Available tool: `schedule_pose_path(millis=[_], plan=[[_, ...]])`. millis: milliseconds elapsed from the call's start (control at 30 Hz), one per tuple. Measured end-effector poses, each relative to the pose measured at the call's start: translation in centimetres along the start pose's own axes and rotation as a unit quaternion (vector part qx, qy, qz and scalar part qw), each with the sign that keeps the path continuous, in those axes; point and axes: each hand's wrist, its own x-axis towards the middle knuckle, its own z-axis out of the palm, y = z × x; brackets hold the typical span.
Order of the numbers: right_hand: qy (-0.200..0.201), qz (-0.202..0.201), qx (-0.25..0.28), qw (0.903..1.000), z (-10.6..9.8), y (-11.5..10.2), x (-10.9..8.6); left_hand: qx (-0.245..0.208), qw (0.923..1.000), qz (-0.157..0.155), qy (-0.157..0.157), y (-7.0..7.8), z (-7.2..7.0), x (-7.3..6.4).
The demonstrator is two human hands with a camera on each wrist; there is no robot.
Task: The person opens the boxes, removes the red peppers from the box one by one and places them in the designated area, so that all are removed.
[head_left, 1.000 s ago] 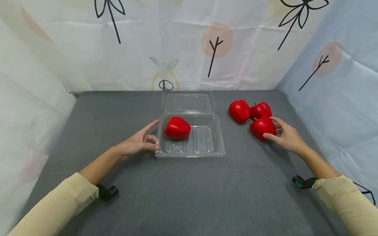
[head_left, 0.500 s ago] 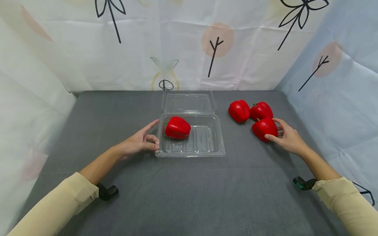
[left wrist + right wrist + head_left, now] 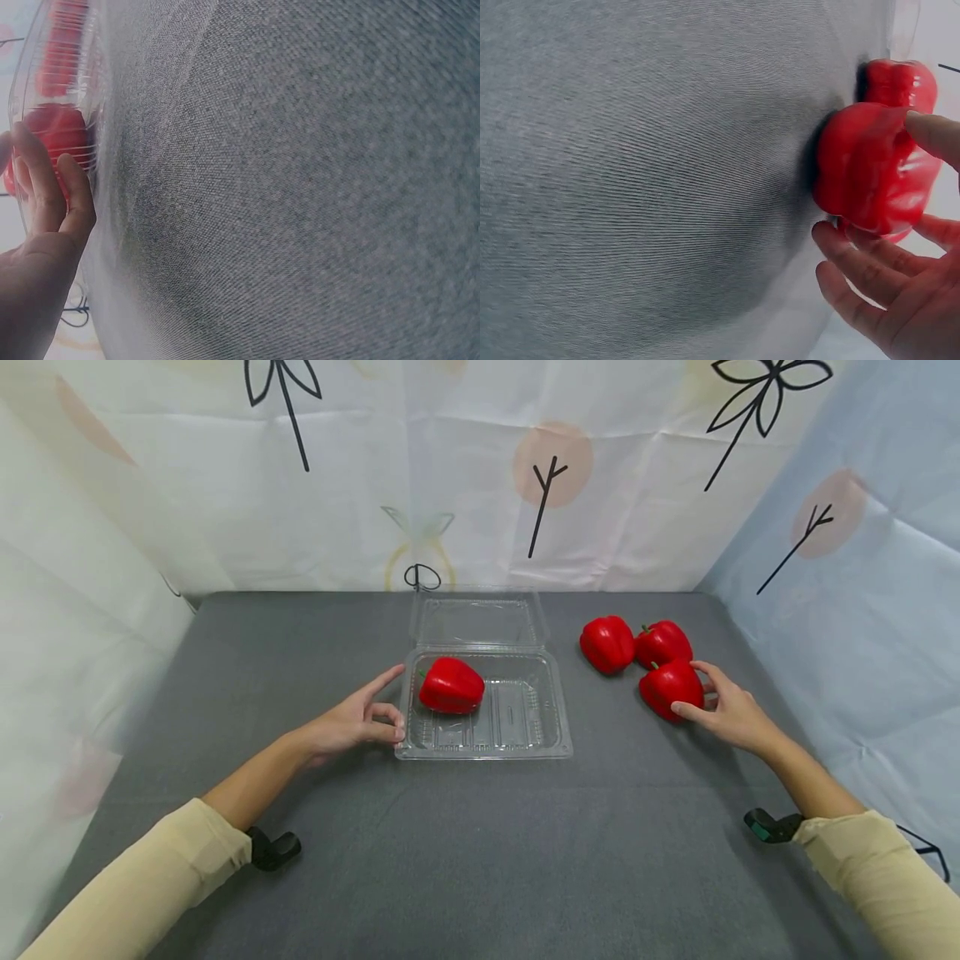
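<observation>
A clear plastic clamshell container (image 3: 525, 750) lies with its lid (image 3: 480, 618) folded back, and one red bell pepper (image 3: 452, 686) rests in its left half. My left hand (image 3: 360, 714) is at the container's left side, index finger stretched along the rim and fingertips at the wall. In the left wrist view the fingers (image 3: 46, 199) lie against the ribbed wall. On the right, my right hand (image 3: 723, 706) grips another red bell pepper (image 3: 670, 689), thumb on the near side and fingers on the far side. In the right wrist view that pepper (image 3: 870, 169) hides most of those behind it.
Two more red bell peppers, one on the left (image 3: 607, 644) and one behind (image 3: 663, 643), sit close by the gripped one. Everything stands on a grey cloth-covered table (image 3: 480, 860). Patterned fabric walls (image 3: 480, 477) enclose the back and sides.
Since a second ago the gripped bell pepper has shifted slightly right, away from its neighbours, with my right hand. My left hand and the container have stayed put.
</observation>
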Motion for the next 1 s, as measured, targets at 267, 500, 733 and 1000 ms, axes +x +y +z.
schedule_pose_path(millis=[267,500,733,1000], plan=[[-0.001,-0.006,-0.022,0.9997,-1.0,-1.2,0.6,0.001,1.0000,-0.002,-0.001,0.0,-0.1,0.0],[0.017,-0.013,-0.046,0.9987,-1.8,-2.8,1.3,0.001,1.0000,-0.005,0.000,0.1,0.0,0.1],[0.015,-0.042,-0.042,0.9981,-1.8,-5.6,2.5,0.000,1.0000,-0.002,-0.002,0.1,0.0,0.1],[-0.002,-0.093,-0.033,0.9951,-0.1,-9.6,4.4,-0.005,1.0000,-0.001,-0.002,0.1,-0.1,0.1]])
